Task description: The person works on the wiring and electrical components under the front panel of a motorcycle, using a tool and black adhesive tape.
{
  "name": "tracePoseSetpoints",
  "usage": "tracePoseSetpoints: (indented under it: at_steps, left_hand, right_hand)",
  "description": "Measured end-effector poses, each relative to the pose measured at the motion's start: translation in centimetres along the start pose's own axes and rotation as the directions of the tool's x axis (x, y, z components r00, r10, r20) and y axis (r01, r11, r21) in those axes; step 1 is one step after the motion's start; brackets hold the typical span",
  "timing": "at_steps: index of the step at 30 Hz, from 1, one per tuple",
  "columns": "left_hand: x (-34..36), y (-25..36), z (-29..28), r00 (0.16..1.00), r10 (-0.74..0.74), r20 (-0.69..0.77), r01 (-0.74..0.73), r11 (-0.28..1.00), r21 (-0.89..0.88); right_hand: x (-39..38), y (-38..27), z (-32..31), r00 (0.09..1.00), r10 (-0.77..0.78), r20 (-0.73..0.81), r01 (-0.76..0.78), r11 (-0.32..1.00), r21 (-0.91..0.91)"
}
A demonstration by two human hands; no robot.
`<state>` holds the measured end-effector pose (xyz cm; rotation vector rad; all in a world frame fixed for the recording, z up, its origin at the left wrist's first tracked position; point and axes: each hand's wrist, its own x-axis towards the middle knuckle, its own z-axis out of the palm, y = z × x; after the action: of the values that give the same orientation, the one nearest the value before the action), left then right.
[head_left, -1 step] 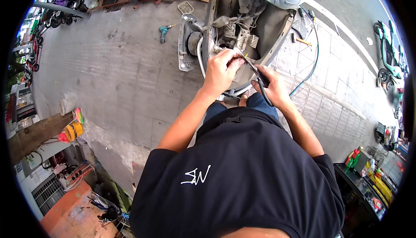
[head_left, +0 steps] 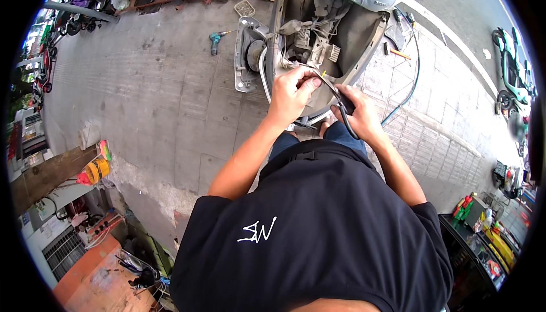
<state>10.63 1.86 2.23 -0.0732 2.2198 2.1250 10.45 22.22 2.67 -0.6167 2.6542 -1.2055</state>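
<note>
One wide grey pavement (head_left: 159, 96) is stretching across the view, and a scooter (head_left: 364, 33) is sitting on it directly ahead of the person, its front opened so that bundled wires (head_left: 307, 26) are showing inside. A loose panel (head_left: 243, 76) is lying just beside it on the left, with a drill (head_left: 215, 42) resting farther left and a hammer (head_left: 400, 54) on the right.

Both bare hands are meeting over the near edge of the opening. The right hand (head_left: 359, 112) is closing its fingers around the dark handles of the scissors (head_left: 342, 107), whose blades are pointing up and left toward the left hand (head_left: 289, 91). That hand is pressing thumb and forefinger together; what they are pinching, if anything, is too small to tell. A tiny yellow bit (head_left: 323, 74) is showing just beside the blades, between the hands.

The step in hand seems to be close cutting or trimming; the next move is probably calling for a steady left pinch, fingertips clear of the blades.

White handwritten-style lettering (head_left: 257, 230) is crossing the black shirt (head_left: 318, 198); any other writing is appearing too small or blurred to read
</note>
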Motion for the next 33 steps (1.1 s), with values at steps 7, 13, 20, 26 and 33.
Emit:
tracePoseSetpoints:
  at_steps: [7, 13, 20, 26, 33]
  left_hand:
    - [0.7, -1.3, 2.3, 0.986, -0.164, -0.004, 0.151, 0.913, -0.380]
    - [0.7, -1.8, 5.8, 0.964, -0.245, -0.100, 0.150, 0.818, -0.555]
    - [1.3, -1.1, 8.4, 0.926, -0.335, -0.174, 0.183, 0.800, -0.571]
    - [1.2, -1.9, 8.4, 0.903, -0.407, -0.134, 0.260, 0.768, -0.585]
    - [1.6, -0.7, 8.3, 0.896, -0.409, 0.171, 0.363, 0.454, -0.814]
  right_hand:
    - [2.0, 2.5, -2.3, 0.991, -0.113, 0.069, 0.108, 0.991, 0.079]
    - [3.3, 5.6, -4.3, 0.970, -0.179, 0.167, 0.151, 0.974, 0.171]
    - [4.7, 8.8, -5.9, 0.935, -0.265, 0.237, 0.209, 0.949, 0.237]
    - [4.8, 9.8, -5.9, 0.920, -0.244, 0.307, 0.155, 0.945, 0.288]
    - [3.8, 9.9, -6.7, 0.940, -0.286, 0.186, 0.255, 0.952, 0.171]
